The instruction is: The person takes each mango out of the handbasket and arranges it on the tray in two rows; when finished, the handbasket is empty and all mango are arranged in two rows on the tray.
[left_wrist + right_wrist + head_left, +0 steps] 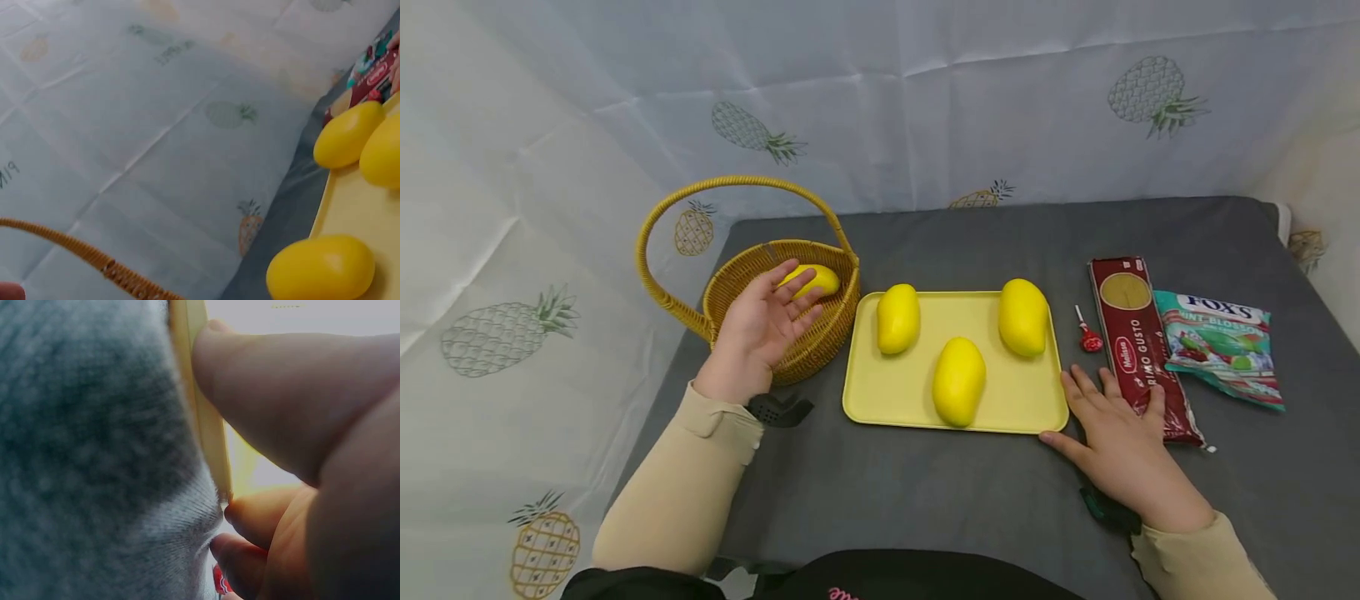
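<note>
My left hand (758, 323), palm turned up and fingers loosely extended, hovers over the wicker basket (820, 354) and holds nothing. Partly hidden behind those fingers, a yellow mango (824, 280) lies inside the basket. On the pale yellow tray (876, 396) are three more: a left mango (898, 319), a front mango (958, 382) and a right mango (1023, 317). My right hand (1120, 442) lies flat with spread fingers at the tray's front right corner, thumb right at the rim. Its other fingers overlap the lower end of a dark red spaghetti pack (1126, 312).
A red lollipop (1090, 339) lies between tray and spaghetti pack. Farther right is a green Fox's candy bag (1221, 337), tucked against the pack. The basket's tall handle (737, 181) arches above it. A pineapple-print curtain (917, 125) hangs behind the grey-covered table (925, 492).
</note>
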Demonstrator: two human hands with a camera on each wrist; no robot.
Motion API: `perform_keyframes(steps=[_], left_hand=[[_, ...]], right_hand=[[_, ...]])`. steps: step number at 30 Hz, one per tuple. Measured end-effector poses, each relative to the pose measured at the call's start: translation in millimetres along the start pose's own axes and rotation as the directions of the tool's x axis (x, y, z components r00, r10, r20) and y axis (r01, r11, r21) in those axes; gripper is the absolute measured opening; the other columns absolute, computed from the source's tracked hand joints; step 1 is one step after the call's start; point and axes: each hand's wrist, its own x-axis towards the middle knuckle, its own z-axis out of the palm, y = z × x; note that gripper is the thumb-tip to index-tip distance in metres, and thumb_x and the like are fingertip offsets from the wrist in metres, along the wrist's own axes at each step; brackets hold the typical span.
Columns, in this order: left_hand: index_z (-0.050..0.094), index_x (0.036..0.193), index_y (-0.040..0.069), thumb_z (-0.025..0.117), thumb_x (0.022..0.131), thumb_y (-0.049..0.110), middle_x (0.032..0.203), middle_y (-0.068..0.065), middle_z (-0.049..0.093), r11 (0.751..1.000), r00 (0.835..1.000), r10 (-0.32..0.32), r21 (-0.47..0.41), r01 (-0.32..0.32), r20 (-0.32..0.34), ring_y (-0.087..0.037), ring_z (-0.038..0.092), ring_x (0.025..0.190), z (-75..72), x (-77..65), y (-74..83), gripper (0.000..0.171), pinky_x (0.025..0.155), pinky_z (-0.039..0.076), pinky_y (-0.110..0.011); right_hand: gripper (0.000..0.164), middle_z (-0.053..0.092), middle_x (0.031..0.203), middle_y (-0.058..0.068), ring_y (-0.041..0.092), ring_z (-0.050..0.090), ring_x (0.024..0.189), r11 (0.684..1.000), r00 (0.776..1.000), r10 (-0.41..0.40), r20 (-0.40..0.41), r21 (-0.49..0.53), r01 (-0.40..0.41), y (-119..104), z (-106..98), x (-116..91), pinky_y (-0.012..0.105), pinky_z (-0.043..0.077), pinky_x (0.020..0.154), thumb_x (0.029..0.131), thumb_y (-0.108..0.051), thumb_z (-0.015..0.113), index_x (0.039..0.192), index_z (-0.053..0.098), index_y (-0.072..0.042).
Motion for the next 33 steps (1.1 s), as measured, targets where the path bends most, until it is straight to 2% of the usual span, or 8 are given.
perform_keyframes(steps=[1, 4, 8, 11, 14, 18, 25, 33], left_hand=[[0.053, 0.147, 0.023, 0.045, 0.12, 0.033, 0.139, 0.001, 0.058, 0.999, 1.0, -0.015, -0.034, 0.015, -0.015, -0.018, 0.062, 0.116, -6.0, 2.7, 4.4, 0.029, 0.095, 0.059, -0.027], [0.047, 0.157, 0.025, 0.043, 0.121, 0.033, 0.154, 0.001, 0.052, 0.992, 0.996, -0.061, -0.116, 0.054, -0.059, -0.02, 0.057, 0.126, -20.8, 10.1, 14.5, 0.037, 0.109, 0.055, -0.031], [0.028, 0.172, 0.029, 0.04, 0.121, 0.034, 0.177, 0.003, 0.033, 0.98, 0.988, -0.117, -0.173, 0.098, -0.101, -0.022, 0.042, 0.153, -33.3, 19.4, 20.4, 0.053, 0.132, 0.034, -0.036], [0.014, 0.177, 0.033, 0.04, 0.121, 0.037, 0.185, 0.004, 0.017, 0.974, 0.981, -0.154, -0.187, 0.13, -0.119, -0.022, 0.026, 0.167, -38.1, 24.3, 22.7, 0.062, 0.136, 0.027, -0.037], [-0.001, 0.178, 0.036, 0.039, 0.12, 0.041, 0.187, 0.006, 0.005, 0.964, 0.97, -0.206, -0.199, 0.178, -0.127, -0.019, 0.016, 0.171, -42.6, 28.4, 23.9, 0.071, 0.138, 0.023, -0.038], [-0.014, 0.176, 0.04, 0.041, 0.119, 0.047, 0.187, 0.009, -0.006, 0.932, 0.947, -0.289, -0.269, 0.244, -0.142, -0.018, 0.009, 0.172, -48.0, 34.5, 21.2, 0.08, 0.138, 0.022, -0.037], [-0.01, 0.177, 0.04, 0.052, 0.116, 0.047, 0.187, 0.01, -0.005, 0.856, 0.916, -0.353, -0.462, 0.234, -0.19, -0.02, 0.01, 0.173, -47.1, 47.2, 9.1, 0.087, 0.138, 0.023, -0.041], [-0.001, 0.179, 0.031, 0.059, 0.114, 0.046, 0.187, 0.005, 0.007, 0.843, 0.89, -0.389, -0.481, 0.24, -0.238, -0.021, 0.015, 0.172, -40.3, 66.0, 3.7, 0.09, 0.137, 0.025, -0.041]], right_hand=[[0.108, 0.027, 0.176, 0.033, 0.065, 0.012, 0.162, 1.0, 1.0, 0.0, 0.0, 0.001, 0.0, 0.2, 0.1, 0.0, 0.083, -0.033, 0.113, 0.098, -0.065, 0.075, 0.171, 0.032, 0.002], [0.109, 0.027, 0.177, 0.032, 0.065, 0.012, 0.162, 1.0, 1.0, 0.001, 0.001, 0.002, -0.001, 0.2, 0.0, 0.2, 0.082, -0.034, 0.113, 0.098, -0.066, 0.074, 0.171, 0.032, 0.001], [0.108, 0.027, 0.176, 0.033, 0.066, 0.012, 0.162, 1.0, 1.0, -0.001, 0.0, -0.001, 0.001, 0.5, -0.1, 0.5, 0.082, -0.034, 0.112, 0.098, -0.065, 0.075, 0.171, 0.032, 0.002], [0.108, 0.027, 0.176, 0.033, 0.066, 0.013, 0.161, 1.0, 1.0, -0.004, -0.004, -0.002, 0.004, 0.8, 0.4, 0.8, 0.083, -0.033, 0.112, 0.097, -0.065, 0.075, 0.171, 0.033, 0.002], [0.109, 0.027, 0.176, 0.033, 0.066, 0.012, 0.161, 1.0, 1.0, -0.003, -0.003, -0.001, 0.003, 1.2, 0.5, 1.3, 0.083, -0.034, 0.112, 0.097, -0.067, 0.074, 0.171, 0.032, 0.002], [0.111, 0.026, 0.177, 0.032, 0.066, 0.01, 0.162, 1.0, 1.0, 0.0, 0.005, -0.001, 0.0, 2.6, 0.5, 2.0, 0.082, -0.035, 0.111, 0.097, -0.069, 0.074, 0.172, 0.031, 0.001], [0.114, 0.026, 0.177, 0.032, 0.065, 0.009, 0.162, 1.0, 1.0, -0.001, 0.01, -0.011, 0.001, 4.8, 0.8, 2.4, 0.083, -0.035, 0.11, 0.096, -0.073, 0.072, 0.172, 0.03, 0.002], [0.113, 0.026, 0.176, 0.033, 0.065, 0.009, 0.162, 1.0, 1.0, -0.003, 0.01, -0.007, 0.003, 4.6, 1.8, 3.5, 0.082, -0.035, 0.111, 0.096, -0.071, 0.073, 0.171, 0.031, 0.003]])
